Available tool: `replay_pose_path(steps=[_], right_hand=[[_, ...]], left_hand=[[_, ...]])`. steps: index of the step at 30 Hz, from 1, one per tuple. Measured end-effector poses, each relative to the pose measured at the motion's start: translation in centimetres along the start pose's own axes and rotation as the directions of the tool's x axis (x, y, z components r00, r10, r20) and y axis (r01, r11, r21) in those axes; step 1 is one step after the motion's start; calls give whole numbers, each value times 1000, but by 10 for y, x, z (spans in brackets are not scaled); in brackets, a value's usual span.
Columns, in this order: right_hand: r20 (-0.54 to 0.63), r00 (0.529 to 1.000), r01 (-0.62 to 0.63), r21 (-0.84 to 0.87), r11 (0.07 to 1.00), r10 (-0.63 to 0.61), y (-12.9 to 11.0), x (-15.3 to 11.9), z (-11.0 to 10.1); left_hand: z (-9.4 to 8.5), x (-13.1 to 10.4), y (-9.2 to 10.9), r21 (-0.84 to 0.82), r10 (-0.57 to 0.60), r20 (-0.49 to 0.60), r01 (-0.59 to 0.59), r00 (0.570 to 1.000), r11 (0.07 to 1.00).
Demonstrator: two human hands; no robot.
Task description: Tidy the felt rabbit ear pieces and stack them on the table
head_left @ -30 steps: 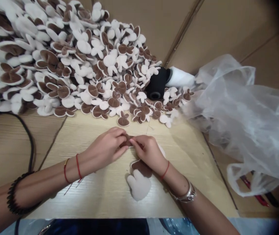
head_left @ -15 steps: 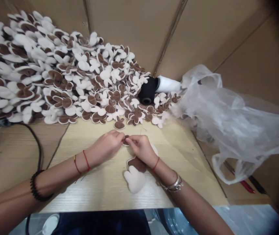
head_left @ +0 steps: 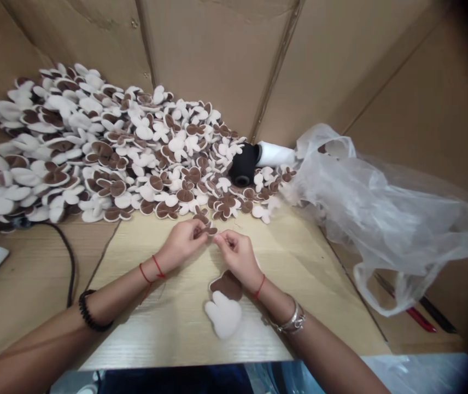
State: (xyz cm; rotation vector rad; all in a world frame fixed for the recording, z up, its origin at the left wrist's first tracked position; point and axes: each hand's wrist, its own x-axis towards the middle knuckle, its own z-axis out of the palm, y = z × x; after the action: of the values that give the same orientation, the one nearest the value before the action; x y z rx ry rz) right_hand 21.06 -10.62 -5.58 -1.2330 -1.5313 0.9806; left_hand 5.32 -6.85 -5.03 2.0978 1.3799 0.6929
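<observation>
My left hand [head_left: 187, 239] is closed, thumb and fingers pinching a small brown-and-white bunny-shaped fabric piece [head_left: 212, 231]. Against the right edge of that piece, the fingertips of my right hand [head_left: 238, 253] press together in a pinch; whether they also hold a needle or thread is too small to make out. Beneath the right wrist lies a brown fabric piece with a white edge [head_left: 228, 284]. A white padded piece with rounded ears [head_left: 224, 316] overlaps its lower side. Just beyond the hands, a thin thread or needle [head_left: 238, 225] shows faintly on the board.
A large heap of brown-and-white bunny-shaped pieces [head_left: 106, 153] fills the back left. Beside it are a black thread cone [head_left: 243, 164] and a white roll [head_left: 275, 154]. A clear plastic bag [head_left: 373, 197] and red and black tools [head_left: 420, 319] lie right. A black cable [head_left: 68, 257] runs left.
The camera view has shifted, so the heap appears lower. My left hand has turned slightly, and more of the small piece shows between the hands. Both hands remain pinched at it.
</observation>
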Motion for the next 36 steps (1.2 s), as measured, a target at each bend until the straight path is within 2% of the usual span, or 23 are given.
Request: replay_pose_path(steps=[3, 5, 11, 16, 20, 23, 25, 29, 31, 33, 34, 35, 36], right_hand=[[-49, 999, 23, 2, 1000, -23, -2, -1, 3], [-83, 996, 29, -10, 1000, -30, -4, -3, 4], [-151, 988, -14, -10, 1000, 12, -7, -5, 7], [-171, 985, 7, -59, 998, -16, -9, -5, 7], [-158, 986, 33, -87, 996, -46, -10, -7, 7], [-129, 991, 33, -58, 998, -40, -11, -8, 6], [-68, 997, 24, -11, 1000, -24, -13, -8, 4], [151, 988, -9, 97, 995, -6, -15, -2, -6], [260, 965, -50, 104, 993, 21, -15, 4, -15], [337, 939, -99, 65, 993, 72, -15, 9, -23], [351, 932, -110, 35, 993, 91, -16, 10, -26], [351, 931, -104, 3, 995, 96, -18, 10, -27], [344, 935, -74, -34, 997, 81, -21, 9, -27]], left_hand=[[7, -5, 5, -315, -58, -69, 33, 996, 948], [9, -8, 10, -408, -88, -103, 38, 991, 912], [6, -13, 16, -492, -127, -121, 52, 984, 869], [3, -17, 21, -554, -118, -144, 18, 983, 832], [1, -20, 22, -604, -145, -126, 40, 981, 796], [1, -20, 20, -662, -136, -64, 60, 989, 747], [0, -19, 18, -728, -128, 19, 102, 992, 678], [-10, -17, 16, -838, -161, 208, 261, 965, 480], [-17, -17, 17, -837, -131, 304, 330, 944, 437], [-22, -20, 19, -779, -20, 417, 369, 909, 507], [-23, -21, 20, -726, 42, 460, 348, 887, 594], [-23, -22, 21, -658, 87, 468, 281, 879, 699], [-21, -23, 22, -573, 106, 432, 181, 896, 799]])
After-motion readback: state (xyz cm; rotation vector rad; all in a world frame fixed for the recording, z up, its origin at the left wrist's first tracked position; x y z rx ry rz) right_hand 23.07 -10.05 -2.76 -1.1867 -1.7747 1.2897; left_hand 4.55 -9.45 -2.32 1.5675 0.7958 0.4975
